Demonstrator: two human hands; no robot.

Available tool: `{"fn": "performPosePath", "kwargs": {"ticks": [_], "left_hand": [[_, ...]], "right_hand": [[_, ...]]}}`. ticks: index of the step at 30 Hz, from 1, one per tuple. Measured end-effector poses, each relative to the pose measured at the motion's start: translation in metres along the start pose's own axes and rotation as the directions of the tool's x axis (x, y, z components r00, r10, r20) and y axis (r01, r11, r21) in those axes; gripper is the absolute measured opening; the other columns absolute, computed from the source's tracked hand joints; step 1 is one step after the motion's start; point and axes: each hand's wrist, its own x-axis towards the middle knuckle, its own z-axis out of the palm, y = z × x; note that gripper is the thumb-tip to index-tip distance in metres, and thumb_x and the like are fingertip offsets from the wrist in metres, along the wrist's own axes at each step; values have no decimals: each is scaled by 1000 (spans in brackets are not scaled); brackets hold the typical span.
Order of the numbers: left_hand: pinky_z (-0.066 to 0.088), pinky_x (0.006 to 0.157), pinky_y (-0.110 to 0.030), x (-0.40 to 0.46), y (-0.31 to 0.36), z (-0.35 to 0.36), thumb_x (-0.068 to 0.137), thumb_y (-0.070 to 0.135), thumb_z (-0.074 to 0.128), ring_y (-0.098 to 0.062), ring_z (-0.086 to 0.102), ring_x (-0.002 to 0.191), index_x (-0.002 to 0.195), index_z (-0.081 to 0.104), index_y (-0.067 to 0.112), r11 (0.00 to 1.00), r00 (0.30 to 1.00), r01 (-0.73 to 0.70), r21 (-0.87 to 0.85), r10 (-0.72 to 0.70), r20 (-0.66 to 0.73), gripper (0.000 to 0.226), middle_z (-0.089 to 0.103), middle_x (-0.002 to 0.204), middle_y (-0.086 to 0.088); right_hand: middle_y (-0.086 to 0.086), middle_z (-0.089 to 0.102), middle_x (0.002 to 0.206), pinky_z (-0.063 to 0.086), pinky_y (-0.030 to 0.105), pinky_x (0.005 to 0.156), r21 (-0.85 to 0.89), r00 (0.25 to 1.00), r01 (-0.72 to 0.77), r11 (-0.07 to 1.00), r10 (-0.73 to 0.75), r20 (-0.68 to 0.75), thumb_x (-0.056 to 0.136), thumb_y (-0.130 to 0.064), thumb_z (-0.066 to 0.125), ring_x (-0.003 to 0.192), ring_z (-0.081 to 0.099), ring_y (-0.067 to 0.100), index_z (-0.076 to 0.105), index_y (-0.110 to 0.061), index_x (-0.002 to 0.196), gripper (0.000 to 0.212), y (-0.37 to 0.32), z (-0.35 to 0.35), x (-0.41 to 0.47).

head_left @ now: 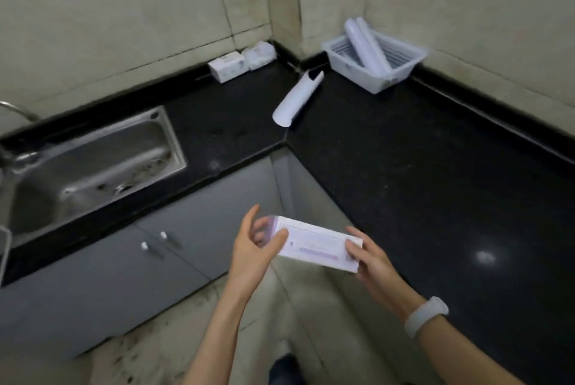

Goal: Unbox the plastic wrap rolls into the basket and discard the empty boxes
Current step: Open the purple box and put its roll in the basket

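A long white box with pale purple print [314, 246] is held level in front of me, over the floor beside the counter corner. My left hand [253, 250] grips its left end and my right hand [371, 263] grips its right end. A clear plastic basket [401, 68] stands in the far corner of the black counter with two white wrap rolls [367, 45] leaning in it. A white curled paper tube [297, 99] lies on the counter between the basket and the sink.
A steel sink [93, 163] is set in the counter on the left. A small white box [227, 67] and a white wrapped packet [259, 54] rest against the back wall. Grey cabinet doors [174, 247] are below. The black counter [435, 182] runs along my right.
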Motion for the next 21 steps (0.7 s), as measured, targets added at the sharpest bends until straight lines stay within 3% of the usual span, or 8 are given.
{"fn": "performPosePath", "kwargs": {"ticks": [2, 4, 7, 11, 13, 16, 19, 21], "left_hand": [[43, 85, -6, 24, 10, -41, 73, 16, 73, 8, 52, 104, 131, 37, 41, 983, 992, -128, 130, 128, 13, 72, 52, 116, 24], [35, 90, -8, 46, 23, -73, 72, 23, 71, 5, 46, 109, 121, 32, 61, 918, 969, -249, 308, 231, 92, 73, 43, 112, 42], [30, 91, -3, 80, 38, -103, 70, 27, 68, 3, 42, 111, 116, 29, 61, 842, 929, -366, 396, 308, 203, 69, 40, 110, 47], [39, 85, -1, 141, 47, -112, 72, 20, 75, 10, 50, 107, 115, 46, 43, 935, 946, -310, 174, 286, 152, 57, 52, 119, 22], [44, 83, -7, 174, 51, -110, 77, 18, 71, 5, 54, 105, 116, 48, 37, 959, 967, -247, 141, 234, 104, 50, 58, 118, 10], [46, 94, -24, 222, 54, -106, 79, 28, 67, -6, 53, 110, 130, 43, 32, 931, 971, -200, 306, 146, 189, 57, 55, 125, 5], [43, 95, -26, 269, 55, -98, 76, 41, 66, -3, 49, 110, 131, 39, 41, 825, 941, -308, 474, 191, 279, 61, 49, 124, 13], [45, 92, -27, 303, 61, -86, 76, 43, 63, -4, 52, 105, 122, 48, 42, 812, 947, -320, 487, 254, 198, 49, 51, 119, 12]], "right_hand": [[2, 42, 133, 40, 23, 97, -375, 995, 94, 922, -71, 75, 85, -6, 58, 122, 45, 17, 28, -16, 139, 63, 1, 37, 36], [-3, 31, 140, 29, 17, 101, -603, 973, 223, 766, -140, 182, 82, -7, 64, 129, 32, 11, 22, -23, 139, 73, -4, 74, 65], [-22, 26, 138, 25, -2, 94, -623, 931, 326, 711, -127, 342, 78, -19, 70, 130, 28, 2, 18, -48, 129, 78, -23, 121, 96], [-12, 46, 136, 42, 27, 102, -568, 905, 273, 777, -8, 424, 71, -30, 75, 123, 47, 4, 34, -46, 130, 74, -58, 155, 138], [-15, 58, 118, 52, 21, 87, -561, 898, 235, 794, 43, 437, 71, -26, 75, 106, 58, 0, 44, -49, 117, 59, -78, 159, 163], [-18, 55, 114, 49, 13, 83, -687, 893, 258, 680, 103, 438, 74, -19, 73, 102, 57, -1, 41, -39, 122, 61, -111, 153, 210], [-4, 44, 129, 39, 26, 101, -813, 910, 312, 492, 92, 405, 72, -22, 74, 118, 46, 10, 30, -27, 137, 78, -148, 140, 269], [-2, 39, 134, 36, 33, 106, -832, 909, 366, 417, 34, 416, 73, -32, 71, 124, 42, 14, 21, -32, 140, 83, -170, 133, 302]]}}
